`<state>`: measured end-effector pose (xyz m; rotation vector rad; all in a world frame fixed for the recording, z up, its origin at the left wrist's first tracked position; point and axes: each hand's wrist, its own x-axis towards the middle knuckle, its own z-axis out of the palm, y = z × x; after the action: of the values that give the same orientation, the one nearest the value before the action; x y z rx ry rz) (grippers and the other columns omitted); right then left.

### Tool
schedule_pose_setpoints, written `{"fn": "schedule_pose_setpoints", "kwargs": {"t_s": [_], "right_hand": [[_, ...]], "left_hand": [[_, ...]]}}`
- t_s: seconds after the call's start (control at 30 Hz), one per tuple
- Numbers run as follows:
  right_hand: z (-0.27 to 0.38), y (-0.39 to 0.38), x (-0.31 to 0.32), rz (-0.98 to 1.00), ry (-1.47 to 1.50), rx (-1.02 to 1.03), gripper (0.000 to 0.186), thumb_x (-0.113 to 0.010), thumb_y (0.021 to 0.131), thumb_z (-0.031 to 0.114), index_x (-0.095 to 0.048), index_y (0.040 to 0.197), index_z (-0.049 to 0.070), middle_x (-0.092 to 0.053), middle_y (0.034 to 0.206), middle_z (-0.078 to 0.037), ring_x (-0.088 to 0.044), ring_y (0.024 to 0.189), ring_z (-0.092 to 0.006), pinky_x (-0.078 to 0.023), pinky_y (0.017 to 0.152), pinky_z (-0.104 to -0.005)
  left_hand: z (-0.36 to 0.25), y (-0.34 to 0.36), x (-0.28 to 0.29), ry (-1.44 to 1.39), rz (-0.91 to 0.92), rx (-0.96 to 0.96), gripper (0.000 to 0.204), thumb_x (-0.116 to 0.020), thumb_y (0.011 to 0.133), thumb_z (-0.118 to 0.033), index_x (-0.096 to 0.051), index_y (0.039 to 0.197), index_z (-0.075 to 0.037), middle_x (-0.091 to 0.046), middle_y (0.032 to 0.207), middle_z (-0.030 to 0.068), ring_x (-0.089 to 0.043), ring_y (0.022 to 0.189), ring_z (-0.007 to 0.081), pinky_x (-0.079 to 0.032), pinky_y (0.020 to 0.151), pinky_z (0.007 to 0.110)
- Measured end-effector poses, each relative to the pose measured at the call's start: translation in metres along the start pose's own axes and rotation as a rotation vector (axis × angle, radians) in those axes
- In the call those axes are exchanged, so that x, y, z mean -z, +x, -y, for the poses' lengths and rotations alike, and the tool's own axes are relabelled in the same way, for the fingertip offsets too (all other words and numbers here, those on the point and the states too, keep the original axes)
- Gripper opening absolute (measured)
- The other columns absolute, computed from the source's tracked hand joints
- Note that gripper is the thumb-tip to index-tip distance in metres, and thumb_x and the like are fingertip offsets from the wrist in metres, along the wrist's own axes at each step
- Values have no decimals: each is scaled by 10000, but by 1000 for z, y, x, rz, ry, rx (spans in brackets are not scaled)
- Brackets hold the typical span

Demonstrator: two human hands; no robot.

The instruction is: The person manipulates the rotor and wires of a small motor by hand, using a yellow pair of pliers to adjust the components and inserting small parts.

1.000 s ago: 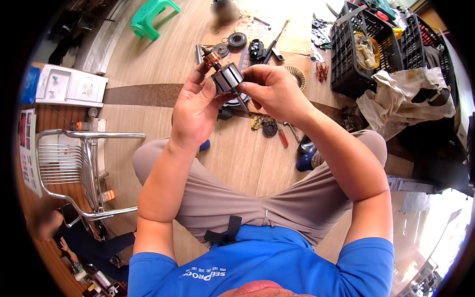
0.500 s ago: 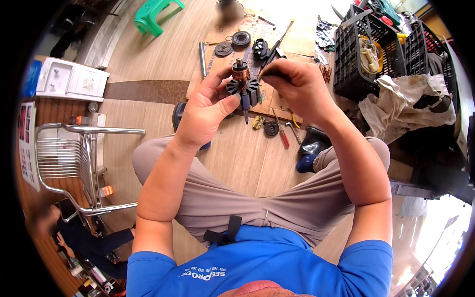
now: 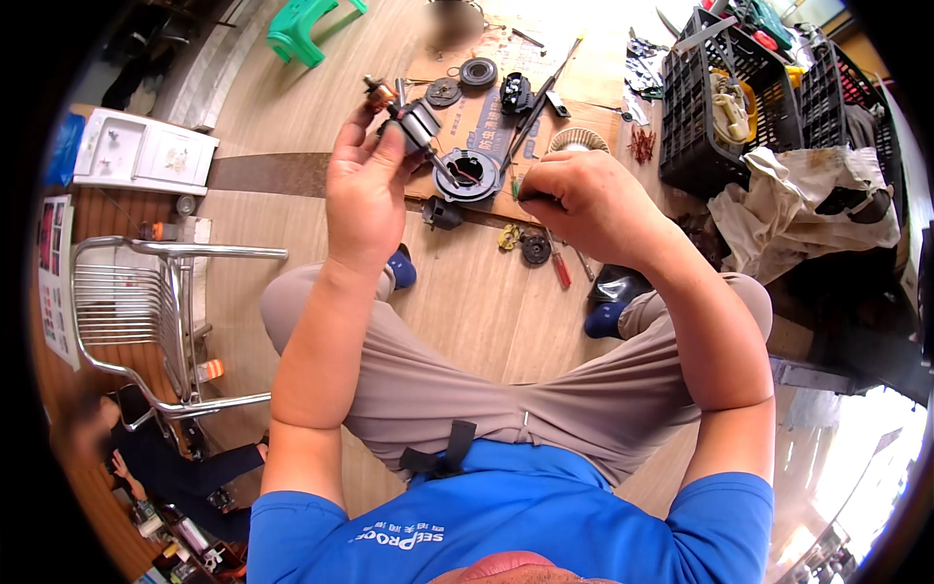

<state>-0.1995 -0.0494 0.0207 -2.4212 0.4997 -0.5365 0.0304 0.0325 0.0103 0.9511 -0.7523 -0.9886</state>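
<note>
One rotor (image 3: 416,125): right hand (image 3: 589,200) is now curling apart at four o'clock, contents unclear, leaving left hand (image 3: 368,180) gripping it alone, shaft (image 3: 441,167) pointing toward five o'clock.

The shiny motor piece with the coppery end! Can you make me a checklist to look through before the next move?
1. Motor piece held: ok. The left grip is closed around it.
2. Right grip off the motor piece: ok. They are apart.
3. Right grip empty: cannot tell. It is curled and its inside is hidden.
4. Shaft clear of the round black housing: cannot tell. They overlap in this view.
5. Housing's opening free of wires: not ok. Reddish wires show inside.
</note>
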Motion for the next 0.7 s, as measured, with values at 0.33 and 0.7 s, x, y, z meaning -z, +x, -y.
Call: {"fn": "schedule_pose_setpoints", "kwargs": {"t_s": [0.33, 0.7], "right_hand": [[-12, 6, -13, -118, 90, -219, 111, -637, 799, 106, -619, 810, -3, -612, 755, -207, -609, 764, -402, -487, 697, -451], [-4, 14, -15, -157, 642, -273, 264, -660, 903, 107, -642, 1147, 8, -613, 802, 39, -487, 616, -15, -410, 546, -200]], "left_hand": [[-17, 6, 7, -397, 48, 113, 381, -470, 1005, -215, -481, 1291, 36, -535, 1277, 275, -551, 1168, 375, -466, 1025, 481], [-4, -6, -7, -224, 201, 160, 419, -482, 1002, -229, -420, 1389, -81, -528, 1320, 236, -551, 1188, 347, -471, 975, 478]]}}
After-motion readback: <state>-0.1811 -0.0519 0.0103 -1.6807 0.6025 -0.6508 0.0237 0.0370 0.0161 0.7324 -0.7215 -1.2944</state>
